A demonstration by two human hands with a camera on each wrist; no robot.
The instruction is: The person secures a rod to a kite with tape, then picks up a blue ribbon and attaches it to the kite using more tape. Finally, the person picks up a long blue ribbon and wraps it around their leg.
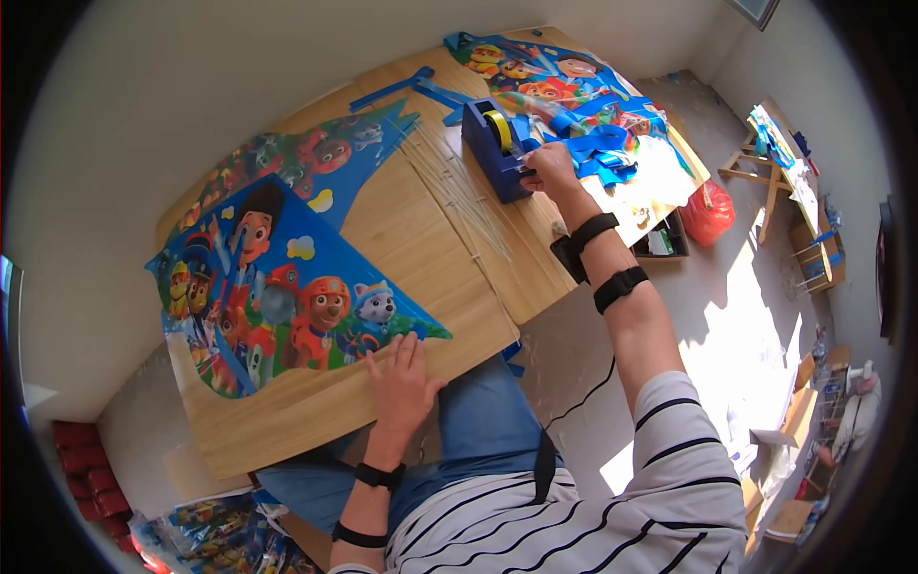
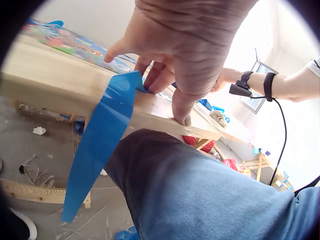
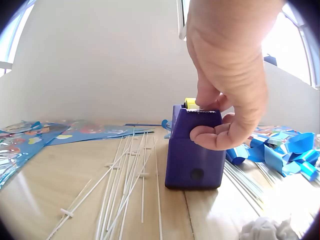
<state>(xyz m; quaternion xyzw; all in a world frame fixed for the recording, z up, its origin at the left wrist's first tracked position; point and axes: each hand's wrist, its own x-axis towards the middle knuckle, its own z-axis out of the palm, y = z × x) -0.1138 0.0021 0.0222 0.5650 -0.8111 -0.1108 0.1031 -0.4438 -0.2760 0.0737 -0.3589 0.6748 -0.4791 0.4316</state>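
Note:
A blue kite sheet (image 1: 330,247) printed with cartoon pups lies across the left of the wooden table. My left hand (image 1: 402,385) rests on its lower right edge with fingers extended. In the left wrist view a blue strip (image 2: 102,132) hangs over the table edge beside that hand (image 2: 180,55). Farther right stands a dark blue tape dispenser (image 1: 490,158) with a yellow-cored roll (image 1: 497,132). My right hand (image 1: 553,170) is at its cutter end, thumb and fingers pinching the tape at the toothed blade (image 3: 201,111). The pinched tape end is mostly hidden by the fingers.
Thin white rods (image 1: 457,187) lie left of the dispenser. Tangled blue ribbons (image 1: 604,153) and another printed sheet (image 1: 478,59) are beyond it. A red bag (image 1: 708,212) and an open box (image 1: 662,241) sit past the table's right side.

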